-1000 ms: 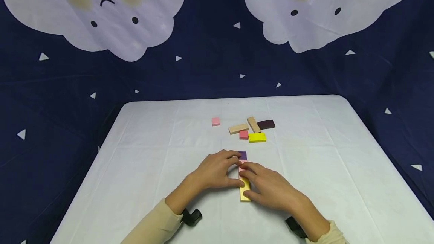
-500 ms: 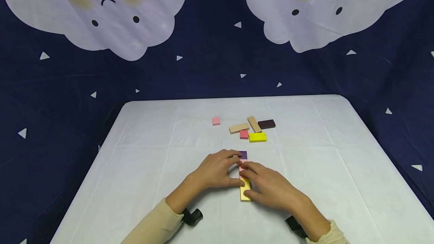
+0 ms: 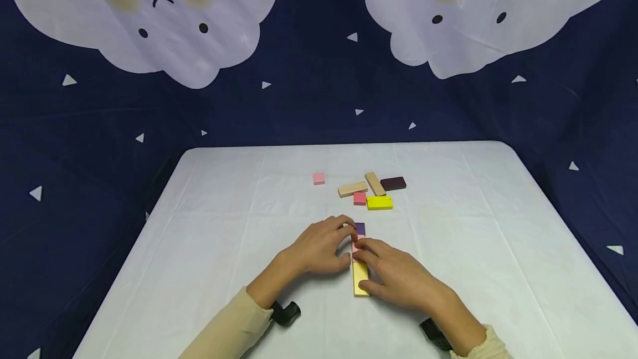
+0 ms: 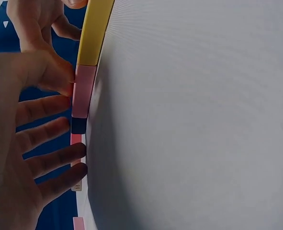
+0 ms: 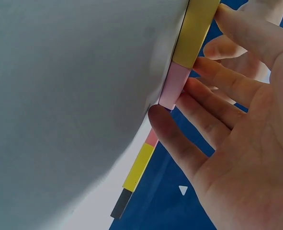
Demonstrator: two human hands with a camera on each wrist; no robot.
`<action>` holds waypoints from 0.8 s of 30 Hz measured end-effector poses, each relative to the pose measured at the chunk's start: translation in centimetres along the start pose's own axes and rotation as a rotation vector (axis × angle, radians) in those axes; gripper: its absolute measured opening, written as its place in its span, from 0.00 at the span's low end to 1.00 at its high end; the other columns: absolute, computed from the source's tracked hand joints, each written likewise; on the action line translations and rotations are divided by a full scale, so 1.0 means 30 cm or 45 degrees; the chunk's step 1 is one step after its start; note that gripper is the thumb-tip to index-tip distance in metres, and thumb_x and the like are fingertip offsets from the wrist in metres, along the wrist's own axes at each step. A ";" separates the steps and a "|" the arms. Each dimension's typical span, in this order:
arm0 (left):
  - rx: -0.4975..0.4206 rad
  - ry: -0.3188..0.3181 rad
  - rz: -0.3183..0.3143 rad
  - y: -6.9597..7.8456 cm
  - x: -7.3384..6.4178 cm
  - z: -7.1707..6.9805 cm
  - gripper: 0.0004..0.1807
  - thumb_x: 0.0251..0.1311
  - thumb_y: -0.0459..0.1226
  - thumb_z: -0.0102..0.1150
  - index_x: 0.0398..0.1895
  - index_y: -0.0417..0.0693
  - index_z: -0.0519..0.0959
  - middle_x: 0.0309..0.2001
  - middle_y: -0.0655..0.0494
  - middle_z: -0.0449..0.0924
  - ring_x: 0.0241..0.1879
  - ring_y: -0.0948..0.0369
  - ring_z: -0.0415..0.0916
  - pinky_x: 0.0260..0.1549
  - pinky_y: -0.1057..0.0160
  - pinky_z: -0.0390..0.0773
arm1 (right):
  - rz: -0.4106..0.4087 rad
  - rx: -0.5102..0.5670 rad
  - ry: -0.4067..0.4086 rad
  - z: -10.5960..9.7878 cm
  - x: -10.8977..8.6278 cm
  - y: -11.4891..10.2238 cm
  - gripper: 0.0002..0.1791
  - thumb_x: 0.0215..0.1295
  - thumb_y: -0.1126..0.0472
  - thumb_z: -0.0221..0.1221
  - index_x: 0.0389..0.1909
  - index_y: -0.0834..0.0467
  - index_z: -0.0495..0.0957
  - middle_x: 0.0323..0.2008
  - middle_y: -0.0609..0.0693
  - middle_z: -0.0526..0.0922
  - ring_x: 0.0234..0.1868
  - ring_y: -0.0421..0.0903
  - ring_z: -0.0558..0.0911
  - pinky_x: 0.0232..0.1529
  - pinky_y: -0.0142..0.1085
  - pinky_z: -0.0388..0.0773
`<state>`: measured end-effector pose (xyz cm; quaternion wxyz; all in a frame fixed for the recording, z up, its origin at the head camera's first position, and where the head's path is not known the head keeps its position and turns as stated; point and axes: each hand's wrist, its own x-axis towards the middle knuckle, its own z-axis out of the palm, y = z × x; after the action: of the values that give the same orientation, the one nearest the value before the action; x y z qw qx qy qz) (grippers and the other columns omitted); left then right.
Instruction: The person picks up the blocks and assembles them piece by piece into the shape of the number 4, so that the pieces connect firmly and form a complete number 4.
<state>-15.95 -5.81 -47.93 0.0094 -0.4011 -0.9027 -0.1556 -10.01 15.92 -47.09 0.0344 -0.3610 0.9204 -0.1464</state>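
In the head view, three blocks lie end to end in a straight row: a yellow block nearest, a pink block in the middle, and a dark purple block at the far end. My left hand is at the row's left side, its fingertips by the pink and purple blocks and its thumb near the pink one. From the right, my right hand rests its fingertips on the pink block and its thumb at the yellow block's right edge. Fingers of both hands are loosely extended.
Beyond the row lie two natural wood blocks, a dark brown block, a bright yellow block and a small red block. A small pink block sits apart to the left. All are on the white-covered table.
My left thumb has drawn back from the yellow block, and the left hand has shifted slightly up the row. The right hand and the blocks hold their places.
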 end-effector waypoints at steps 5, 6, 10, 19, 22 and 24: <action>-0.044 0.032 -0.061 -0.008 0.015 -0.006 0.14 0.51 0.36 0.57 0.43 0.57 0.77 0.49 0.63 0.69 0.40 0.65 0.70 0.35 0.64 0.74 | -0.001 -0.006 0.014 0.003 -0.001 0.002 0.28 0.61 0.44 0.61 0.59 0.53 0.75 0.64 0.46 0.67 0.65 0.41 0.64 0.60 0.40 0.67; -0.052 0.045 -0.071 -0.010 0.019 -0.007 0.14 0.52 0.35 0.57 0.43 0.56 0.77 0.49 0.63 0.70 0.40 0.65 0.70 0.35 0.64 0.74 | -0.001 -0.006 0.017 0.004 -0.001 0.002 0.28 0.60 0.44 0.61 0.59 0.53 0.75 0.64 0.46 0.67 0.65 0.41 0.64 0.60 0.40 0.67; -0.065 0.088 -0.090 -0.019 0.041 -0.010 0.12 0.57 0.34 0.56 0.45 0.52 0.77 0.47 0.61 0.73 0.40 0.65 0.72 0.38 0.63 0.75 | -0.005 -0.014 0.027 0.005 -0.002 0.003 0.28 0.60 0.44 0.61 0.59 0.53 0.76 0.64 0.46 0.67 0.65 0.41 0.65 0.59 0.40 0.67; -0.064 0.144 -0.165 -0.036 0.124 -0.016 0.13 0.58 0.36 0.55 0.47 0.51 0.78 0.49 0.59 0.74 0.48 0.62 0.72 0.43 0.61 0.75 | -0.014 -0.013 0.033 0.003 -0.003 0.004 0.28 0.60 0.44 0.61 0.59 0.53 0.76 0.63 0.45 0.67 0.64 0.40 0.65 0.59 0.39 0.68; -0.090 0.152 -0.177 -0.039 0.159 -0.017 0.14 0.58 0.37 0.56 0.49 0.51 0.78 0.50 0.59 0.75 0.49 0.62 0.72 0.45 0.61 0.75 | -0.012 -0.007 0.025 0.002 -0.005 0.004 0.28 0.61 0.44 0.61 0.59 0.53 0.75 0.63 0.45 0.67 0.64 0.41 0.65 0.58 0.40 0.68; -0.105 0.162 -0.173 -0.042 0.189 -0.014 0.15 0.58 0.37 0.57 0.49 0.50 0.78 0.50 0.59 0.75 0.50 0.63 0.71 0.48 0.62 0.73 | -0.007 -0.008 0.027 0.000 -0.006 0.005 0.28 0.61 0.44 0.61 0.59 0.53 0.76 0.63 0.45 0.67 0.64 0.41 0.65 0.58 0.40 0.68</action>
<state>-20.76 -2.63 -47.06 0.0396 -0.3284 -0.9182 -0.2180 -9.97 16.14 -47.14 0.0232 -0.3619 0.9202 -0.1475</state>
